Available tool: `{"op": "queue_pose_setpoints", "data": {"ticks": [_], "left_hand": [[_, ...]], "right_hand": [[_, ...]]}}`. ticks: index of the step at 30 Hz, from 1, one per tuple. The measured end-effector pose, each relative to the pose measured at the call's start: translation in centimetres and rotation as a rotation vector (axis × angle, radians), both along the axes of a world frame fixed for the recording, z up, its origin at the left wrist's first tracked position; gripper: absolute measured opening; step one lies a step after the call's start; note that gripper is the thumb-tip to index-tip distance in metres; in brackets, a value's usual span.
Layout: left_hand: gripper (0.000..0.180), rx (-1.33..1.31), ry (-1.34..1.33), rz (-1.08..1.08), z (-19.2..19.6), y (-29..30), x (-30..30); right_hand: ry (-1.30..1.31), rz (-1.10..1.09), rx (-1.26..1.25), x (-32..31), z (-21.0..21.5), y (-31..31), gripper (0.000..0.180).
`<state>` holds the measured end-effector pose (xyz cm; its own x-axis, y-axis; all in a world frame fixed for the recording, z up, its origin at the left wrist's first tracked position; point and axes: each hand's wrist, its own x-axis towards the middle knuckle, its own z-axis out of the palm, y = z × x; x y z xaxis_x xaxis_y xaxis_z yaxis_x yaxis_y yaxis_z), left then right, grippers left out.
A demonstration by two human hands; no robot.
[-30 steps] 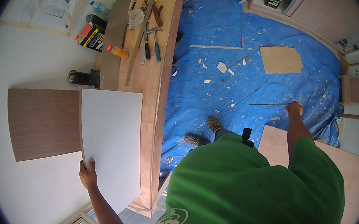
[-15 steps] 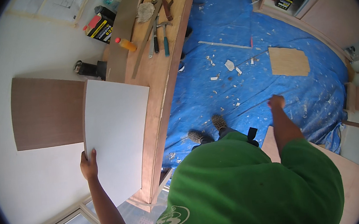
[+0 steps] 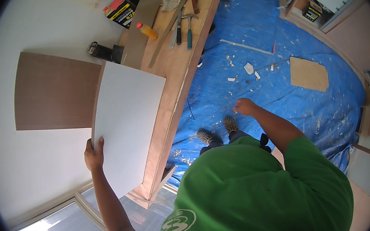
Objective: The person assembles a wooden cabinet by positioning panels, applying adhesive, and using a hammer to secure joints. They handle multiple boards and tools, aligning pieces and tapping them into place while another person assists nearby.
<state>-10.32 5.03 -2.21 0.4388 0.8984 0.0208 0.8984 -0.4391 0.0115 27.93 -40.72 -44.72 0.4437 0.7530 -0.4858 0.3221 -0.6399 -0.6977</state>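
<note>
A white panel (image 3: 129, 121) with a brown edge rests on the wooden workbench (image 3: 161, 129). My left hand (image 3: 93, 155) is closed around its left edge, thumb over the white face and fingers behind. Away from the bench, above the blue floor sheet, my right hand (image 3: 245, 107) is held in the air with its fingers curled. Whatever it might hold is hidden. Farther along the bench lie a hammer (image 3: 189, 39) with a green grip, a dark-handled tool (image 3: 179, 34) and a long thin strip (image 3: 160, 49).
Behind the panel, a brown board (image 3: 58, 92) stands at the wall. An orange bottle (image 3: 148, 31), a black-and-yellow can (image 3: 121, 15) and a black cylinder (image 3: 99, 51) stand around the bench's far part. Scraps and a tan sheet (image 3: 309, 74) lie on the blue sheet (image 3: 209, 90).
My right hand has swung left, toward the bench, across the floor sheet. The left hand keeps its grip on the panel's edge. The whole view has shifted and turned slightly.
</note>
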Motion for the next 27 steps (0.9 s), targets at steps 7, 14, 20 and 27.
{"op": "queue_pose_setpoints", "data": {"ticks": [7, 14, 20, 27], "left_hand": [[0.064, 0.015, 0.053, 0.018, 0.2, -0.1, 0.3], [0.068, 0.019, 0.068, 0.061, 0.3, 0.1, 0.4], [0.073, 0.037, 0.084, 0.062, 0.1, 0.5, 0.1], [0.073, 0.01, 0.092, 0.095, 0.1, -0.6, 0.3]], "right_hand": [[0.087, -0.439, -0.592, 2.8, -2.4, -17.6, 0.032], [0.327, -0.569, -0.518, 0.7, 0.4, -18.6, 0.029], [0.409, -0.586, -0.337, 0.8, 2.6, -13.4, 0.026], [0.367, -0.639, -0.35, 2.9, 4.2, -14.1, 0.025]]}}
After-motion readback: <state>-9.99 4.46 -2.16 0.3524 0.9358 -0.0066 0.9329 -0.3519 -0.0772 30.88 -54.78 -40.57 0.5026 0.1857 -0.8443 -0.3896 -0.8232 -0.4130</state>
